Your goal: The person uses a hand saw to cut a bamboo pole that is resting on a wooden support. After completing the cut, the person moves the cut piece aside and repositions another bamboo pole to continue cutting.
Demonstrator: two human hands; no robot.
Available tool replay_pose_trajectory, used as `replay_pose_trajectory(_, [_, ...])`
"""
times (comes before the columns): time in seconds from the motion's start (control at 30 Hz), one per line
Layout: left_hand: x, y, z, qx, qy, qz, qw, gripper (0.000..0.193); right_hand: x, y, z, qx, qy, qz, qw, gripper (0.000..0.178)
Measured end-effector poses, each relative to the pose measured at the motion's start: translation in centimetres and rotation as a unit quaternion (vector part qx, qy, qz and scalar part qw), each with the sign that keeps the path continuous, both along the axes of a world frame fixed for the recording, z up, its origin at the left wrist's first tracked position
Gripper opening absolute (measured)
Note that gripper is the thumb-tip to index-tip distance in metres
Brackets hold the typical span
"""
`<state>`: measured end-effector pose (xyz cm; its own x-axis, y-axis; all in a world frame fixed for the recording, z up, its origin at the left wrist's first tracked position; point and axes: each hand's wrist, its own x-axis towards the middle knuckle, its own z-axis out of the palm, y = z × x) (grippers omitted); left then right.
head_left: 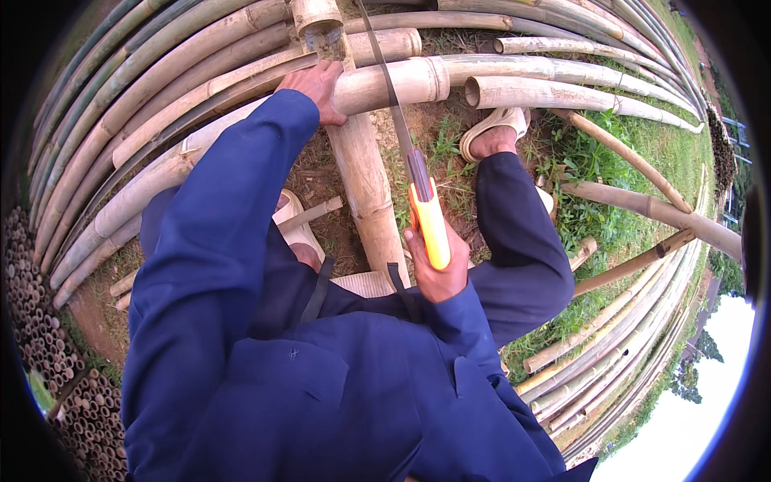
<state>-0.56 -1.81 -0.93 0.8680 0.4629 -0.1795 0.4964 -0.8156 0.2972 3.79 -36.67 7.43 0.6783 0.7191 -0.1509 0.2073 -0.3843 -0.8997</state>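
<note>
My right hand (442, 261) is closed around the yellow and orange handle of a handsaw (399, 120). The saw's long narrow blade points away from me and lies across a thick pale bamboo pole (365, 90), just left of a ringed node. Whether the teeth have cut into the pole cannot be seen. My left hand (316, 87) is pressed over that pole, left of the blade, fingers wrapped onto its far side. Beneath the pole, another bamboo length (365, 189) runs from near my lap outward as a support.
Many long bamboo poles (173, 76) lie in rows at the left and far side. Stacked cut bamboo ends (88, 418) stand at the lower left. My sandalled right foot (494, 136) is beside the work. Crossed bamboo poles (650, 209) and green weeds (598, 177) are at the right.
</note>
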Motion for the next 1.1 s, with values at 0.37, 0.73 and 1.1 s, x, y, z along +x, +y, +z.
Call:
replay_pose_trajectory(0.37, [0.8,-1.2,0.2,0.024,-0.009,0.012,1.000,0.080,3.2,4.9,-1.6,0.073,-0.049,0.015,0.996,0.012])
replay_pose_trajectory(0.73, [-1.0,-5.7,0.6,-0.016,0.024,-0.034,0.999,0.077,-0.6,-0.8,-1.5,0.034,-0.023,-0.012,0.999,0.016])
replay_pose_trajectory(1.1, [0.0,-2.8,-1.0,-0.066,0.017,0.005,0.998,0.094,0.9,1.8,-0.2,0.067,-0.051,-0.018,0.996,0.018])
